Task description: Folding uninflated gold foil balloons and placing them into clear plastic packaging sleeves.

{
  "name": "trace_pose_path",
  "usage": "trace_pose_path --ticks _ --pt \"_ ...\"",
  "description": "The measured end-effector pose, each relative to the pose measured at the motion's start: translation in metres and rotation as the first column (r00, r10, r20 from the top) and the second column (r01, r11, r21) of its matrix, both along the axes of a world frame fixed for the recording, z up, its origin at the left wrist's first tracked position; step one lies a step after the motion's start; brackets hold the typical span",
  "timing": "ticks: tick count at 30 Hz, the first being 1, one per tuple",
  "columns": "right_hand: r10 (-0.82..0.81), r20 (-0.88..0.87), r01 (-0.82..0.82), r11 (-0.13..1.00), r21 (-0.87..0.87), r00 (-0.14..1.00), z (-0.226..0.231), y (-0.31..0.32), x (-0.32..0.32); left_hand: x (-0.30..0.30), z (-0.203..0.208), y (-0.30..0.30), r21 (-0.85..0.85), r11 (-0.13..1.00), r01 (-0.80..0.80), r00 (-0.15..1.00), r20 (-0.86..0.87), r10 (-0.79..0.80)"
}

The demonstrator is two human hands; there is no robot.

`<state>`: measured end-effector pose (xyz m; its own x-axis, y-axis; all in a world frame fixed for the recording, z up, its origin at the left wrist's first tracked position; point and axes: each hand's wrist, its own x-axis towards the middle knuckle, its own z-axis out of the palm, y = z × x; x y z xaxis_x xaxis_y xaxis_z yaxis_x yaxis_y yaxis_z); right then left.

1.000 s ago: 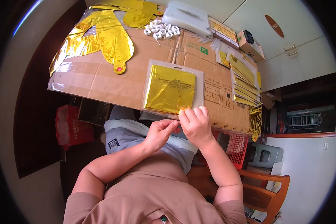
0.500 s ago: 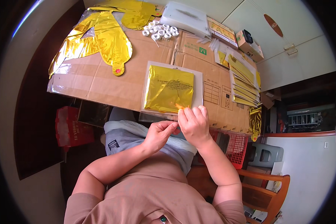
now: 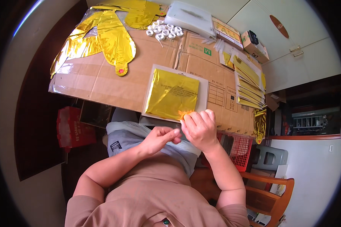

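A clear plastic sleeve (image 3: pixel 203 89) holding a folded gold foil balloon (image 3: pixel 172 92) lies at the near edge of the cardboard, slightly tilted. At its lower right corner is my right hand (image 3: pixel 200 128), its fingers curled closed. A small crumpled orange piece (image 3: pixel 184 114) sticks out by its thumb and fingertips, over the foil. Just below the sleeve, over my lap, my left hand (image 3: pixel 160 139) is closed, thumb pressed toward the fingers. Whatever it may hold is hidden. A small gap separates the two hands.
Flat gold foil balloons (image 3: pixel 115 45) lie at the far left of the cardboard-covered table (image 3: pixel 91 75). Behind the sleeve are several white ribbon rolls (image 3: pixel 165 30) and a translucent box (image 3: pixel 189 19). A stack of packed gold sleeves (image 3: pixel 250 85) lies right.
My left hand has moved away from the right hand, down and slightly left. My right hand has shifted slightly right and down, and the sleeve has turned a little clockwise.
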<state>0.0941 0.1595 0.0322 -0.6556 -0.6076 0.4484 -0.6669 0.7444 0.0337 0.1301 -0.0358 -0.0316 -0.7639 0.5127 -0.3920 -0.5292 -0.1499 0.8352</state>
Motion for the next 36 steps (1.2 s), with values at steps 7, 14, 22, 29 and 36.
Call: trace_pose_path --ticks 7,14,22,29,36 --pt "0.014 0.047 -0.007 0.990 -0.139 0.999 -0.004 0.012 0.004 -0.009 0.089 -0.074 -0.361 0.824 0.437 0.754 -0.352 -0.554" --pt "-0.066 0.240 0.128 0.959 -0.253 0.968 0.002 0.029 -0.021 -0.094 0.093 -0.068 -0.504 0.706 -0.498 0.355 -0.861 -0.364" --pt "-0.106 0.451 0.069 0.993 0.098 0.886 -0.018 0.032 -0.020 -0.110 0.034 -0.046 -0.722 0.446 -0.529 0.154 -0.598 -0.786" --pt "-0.097 0.461 0.051 0.992 0.112 0.882 -0.007 0.051 -0.013 -0.109 0.043 -0.047 -0.745 0.518 -0.420 0.211 -0.636 -0.742" --pt "-0.039 0.456 0.140 0.972 -0.190 0.889 0.004 0.076 -0.005 -0.118 0.057 -0.077 -0.457 0.867 -0.199 0.407 -0.843 -0.351"
